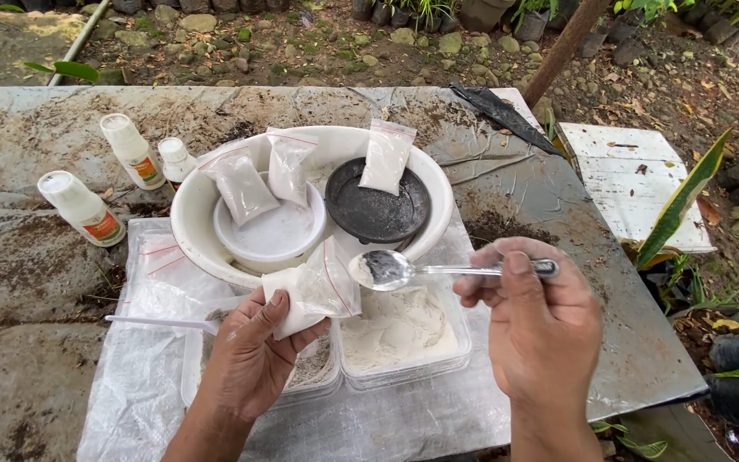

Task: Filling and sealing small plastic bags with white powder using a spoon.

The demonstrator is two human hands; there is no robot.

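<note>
White powder clung to the bowl of a metal spoon (404,269), which was pinched by its handle in the closed right hand (540,321). A small clear bag (314,295), partly filled with powder, was gripped in the left hand (254,355), its mouth just beside the spoon. Both were held above two clear plastic tubs (399,334) of powder, near a large white basin (190,214) in which filled bags (241,184) were leaned.
</note>
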